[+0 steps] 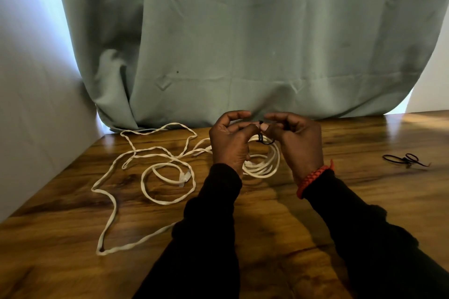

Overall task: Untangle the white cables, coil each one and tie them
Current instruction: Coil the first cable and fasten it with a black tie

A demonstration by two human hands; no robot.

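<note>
Head view, looking down at a wooden worktop (364, 201), and both hands are up in front of the green curtain (243, 43), close together, fingertips nearly meeting. Left hand (229, 139) has its back toward us, fingers curled inward, wrist bent up from a black sleeve (209, 226). Right hand (295, 139) mirrors it, fingers curled, with a red braided bracelet (313, 178) on the wrist. Between them they pinch a thin black tie (263, 139) looped round a coiled white cable (263, 164), and the coil hangs below the fingers, its lower edge at the worktop. Exactly which finger presses the tie, I can't make out. Off to the left, a second white cable (136, 170) sprawls loose across the wood, partly looped, one strand running toward the coil. Far right, well apart, a few spare black ties (405, 160) lie on the worktop.
</note>
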